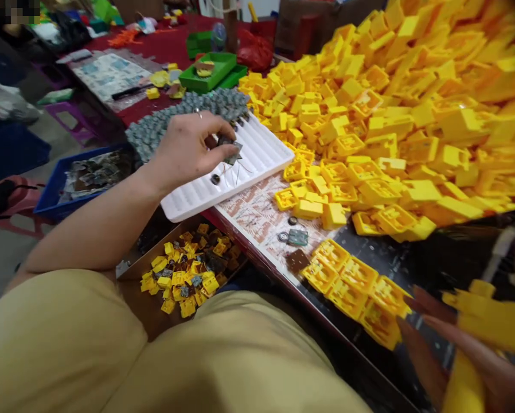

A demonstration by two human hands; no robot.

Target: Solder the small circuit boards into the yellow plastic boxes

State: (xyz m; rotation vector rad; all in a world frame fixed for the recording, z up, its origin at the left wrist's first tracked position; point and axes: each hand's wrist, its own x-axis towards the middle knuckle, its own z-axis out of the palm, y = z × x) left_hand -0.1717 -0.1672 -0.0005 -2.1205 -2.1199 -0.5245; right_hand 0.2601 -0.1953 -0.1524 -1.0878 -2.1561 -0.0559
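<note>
My left hand [195, 143] is over a white ribbed tray [257, 152], its thumb and fingers pinching a small dark circuit board [231, 150] with thin wires. A small round black part [215, 179] lies on the tray beneath the hand. At the lower right, my right hand [476, 350] is blurred at the frame's edge, beside yellow plastic pieces [490, 312]; whether it holds them is unclear. Near its fingertips, open yellow casings [352, 281] sit in two rows at the table edge. A green board [297, 237] lies beyond them with small round parts.
A large heap of yellow casings [395, 120] covers the right of the table. Grey parts [154, 129] are piled behind the tray, with green trays [210, 71] farther back. Below the table edge stands a box of yellow pieces [131, 287]; a blue crate [53, 189] is at left.
</note>
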